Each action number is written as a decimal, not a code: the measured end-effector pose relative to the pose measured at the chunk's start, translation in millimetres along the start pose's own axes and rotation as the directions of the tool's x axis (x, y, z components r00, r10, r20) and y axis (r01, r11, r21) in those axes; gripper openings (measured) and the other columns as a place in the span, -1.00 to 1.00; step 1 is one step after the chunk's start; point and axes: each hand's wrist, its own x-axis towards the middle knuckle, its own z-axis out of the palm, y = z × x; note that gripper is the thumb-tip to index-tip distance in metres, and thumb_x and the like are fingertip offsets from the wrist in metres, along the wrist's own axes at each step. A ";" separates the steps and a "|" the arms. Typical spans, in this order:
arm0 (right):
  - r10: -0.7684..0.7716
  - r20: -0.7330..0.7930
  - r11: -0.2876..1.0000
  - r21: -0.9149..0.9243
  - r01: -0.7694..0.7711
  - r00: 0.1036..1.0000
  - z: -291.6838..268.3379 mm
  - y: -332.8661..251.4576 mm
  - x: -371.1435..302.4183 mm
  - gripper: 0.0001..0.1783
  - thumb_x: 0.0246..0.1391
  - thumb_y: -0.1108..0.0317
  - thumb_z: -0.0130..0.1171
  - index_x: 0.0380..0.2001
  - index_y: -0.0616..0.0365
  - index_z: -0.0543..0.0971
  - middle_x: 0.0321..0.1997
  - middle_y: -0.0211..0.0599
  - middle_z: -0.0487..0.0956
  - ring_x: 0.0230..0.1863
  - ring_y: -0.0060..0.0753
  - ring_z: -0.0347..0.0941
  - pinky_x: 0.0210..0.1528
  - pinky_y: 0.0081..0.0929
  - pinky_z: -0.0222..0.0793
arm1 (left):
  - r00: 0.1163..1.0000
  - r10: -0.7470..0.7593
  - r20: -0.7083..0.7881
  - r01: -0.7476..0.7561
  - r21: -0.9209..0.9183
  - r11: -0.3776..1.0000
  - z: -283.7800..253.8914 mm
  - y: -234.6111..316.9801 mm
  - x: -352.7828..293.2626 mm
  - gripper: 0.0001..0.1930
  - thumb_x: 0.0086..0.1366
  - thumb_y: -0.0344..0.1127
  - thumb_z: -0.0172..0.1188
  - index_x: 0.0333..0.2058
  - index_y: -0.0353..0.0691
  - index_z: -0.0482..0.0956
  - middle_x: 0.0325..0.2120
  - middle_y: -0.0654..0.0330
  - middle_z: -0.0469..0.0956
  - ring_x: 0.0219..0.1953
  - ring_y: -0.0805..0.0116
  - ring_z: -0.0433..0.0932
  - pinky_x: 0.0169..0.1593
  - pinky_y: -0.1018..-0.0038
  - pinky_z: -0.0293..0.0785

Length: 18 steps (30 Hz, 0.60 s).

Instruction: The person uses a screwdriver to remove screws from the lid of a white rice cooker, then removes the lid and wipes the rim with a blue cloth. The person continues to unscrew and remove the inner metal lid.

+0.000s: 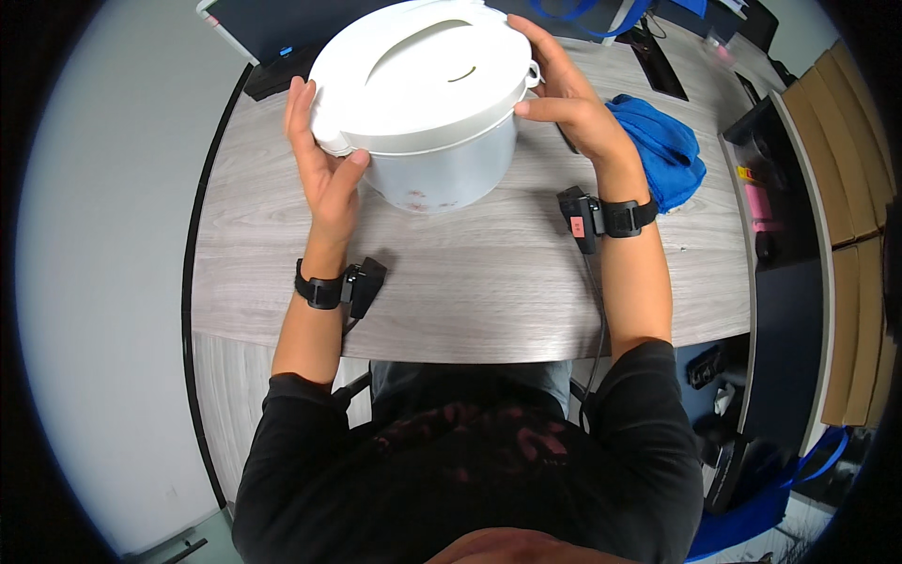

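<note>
A white lidded tub (pixel 449 169) with a cloudy, see-through body stands at the far side of the desk, its front tipped a little toward me. Its round white lid (pixel 423 99) has a curved recess and side latches. My left hand (pixel 326 164) is wrapped on the left rim, thumb at the front edge and fingers up the side. On the right rim my right hand (pixel 568 94) grips near the latch, thumb in front and fingers behind. The tub's base is partly in view; whether it touches the desk I cannot tell.
A crumpled blue cloth (pixel 662 150) lies right of my right forearm on the wood-grain desk (pixel 470 301). Each wrist wears a strapped black device with a cable. Behind the tub is a dark screen (pixel 282 28); a shelf and cardboard boxes (pixel 836 160) stand at the right.
</note>
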 end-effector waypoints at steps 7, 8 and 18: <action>-0.014 0.003 0.999 0.032 0.014 1.000 0.9 0.6 0.9 0.17 -0.33 0.14 0.41 0.49 -0.18 0.21 0.51 0.05 0.22 0.60 0.19 -0.08 0.54 0.22 -0.18 | 0.983 -0.181 0.001 0.178 -0.183 0.967 9.9 17.0 1.3 0.04 0.14 -0.40 0.17 0.52 -0.05 -0.25 0.46 -0.03 -0.03 0.50 0.05 0.01 0.52 0.14 -0.09; -0.015 -0.001 0.999 0.040 0.015 1.000 2.1 0.3 0.7 0.18 -0.34 0.15 0.41 0.49 -0.17 0.20 0.51 0.05 0.23 0.61 0.19 -0.09 0.55 0.22 -0.19 | 0.980 -0.198 -0.008 0.193 -0.202 0.960 11.0 18.3 1.0 0.04 0.13 -0.40 0.17 0.52 -0.05 -0.26 0.46 -0.03 -0.03 0.50 0.06 0.00 0.52 0.15 -0.10; -0.003 0.012 1.000 0.022 0.003 1.000 2.7 -0.1 -0.2 0.21 -0.34 0.08 0.41 0.49 -0.10 0.16 0.50 0.17 0.21 0.60 0.29 -0.10 0.54 0.30 -0.21 | 0.970 -0.243 -0.026 0.232 -0.217 0.948 13.8 19.4 -1.0 0.03 0.12 -0.41 0.12 0.51 -0.07 -0.28 0.44 -0.03 0.00 0.50 0.08 -0.01 0.52 0.14 -0.14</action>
